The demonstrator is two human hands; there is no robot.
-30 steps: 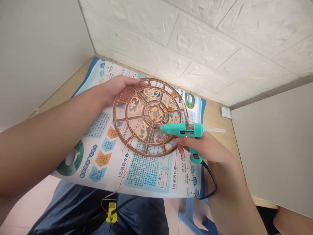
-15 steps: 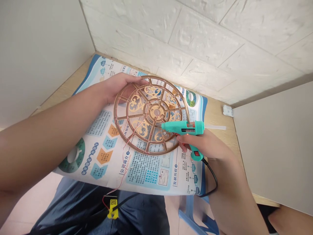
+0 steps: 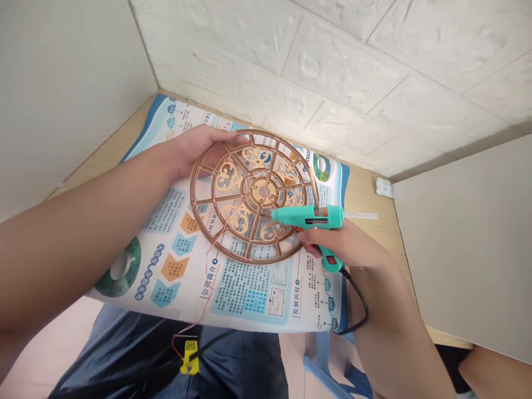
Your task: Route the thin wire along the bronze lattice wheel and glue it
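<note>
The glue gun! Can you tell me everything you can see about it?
It is a teal plastic hot glue gun, held in the right hand with its nozzle pointing left over a round copper-coloured openwork frame. Whether the tip touches the frame cannot be told. A red switch sits on the handle, a pale glue stick pokes out the back, and a black cord trails from the handle's end.

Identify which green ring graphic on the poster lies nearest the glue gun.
The upper-right green ring, just above the teal glue gun; the other ring lies at the poster's lower left.
</note>
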